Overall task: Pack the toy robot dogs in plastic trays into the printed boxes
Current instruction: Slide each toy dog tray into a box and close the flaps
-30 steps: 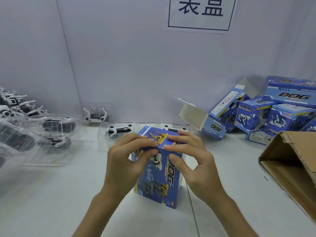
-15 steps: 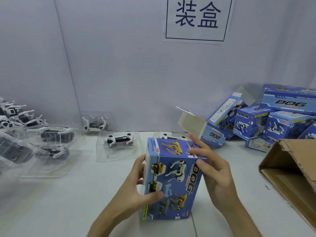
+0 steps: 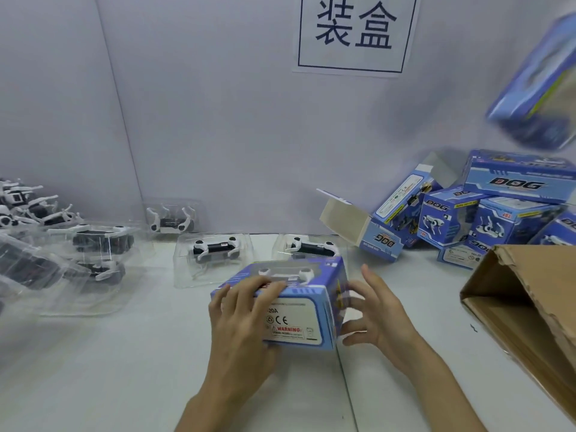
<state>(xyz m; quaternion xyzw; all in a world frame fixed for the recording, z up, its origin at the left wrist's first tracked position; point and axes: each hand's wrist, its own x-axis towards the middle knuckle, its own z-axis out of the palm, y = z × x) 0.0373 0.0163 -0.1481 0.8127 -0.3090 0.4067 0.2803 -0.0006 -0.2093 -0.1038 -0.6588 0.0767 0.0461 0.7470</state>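
A blue printed box (image 3: 293, 327) lies on its side on the white table, its warning-label face toward me. Through the window on its top a white and black toy robot dog (image 3: 282, 272) shows. My left hand (image 3: 243, 319) grips the box from the left, fingers curled over its top edge. My right hand (image 3: 378, 310) is at the box's right end with fingers spread and blurred; whether it touches the box I cannot tell. Two more dogs in clear plastic trays (image 3: 215, 249) (image 3: 311, 246) sit just behind the box.
A pile of trayed dogs (image 3: 65, 244) fills the left side, with one tray (image 3: 171, 216) against the wall. An open printed box (image 3: 358, 235) and stacked boxes (image 3: 511, 210) stand at the right. A cardboard carton (image 3: 530, 307) lies at the right edge. A blurred blue box (image 3: 536, 82) shows at top right.
The box has been turned from standing on end to lying on its side, window up. My right hand has let go of it and spread open.
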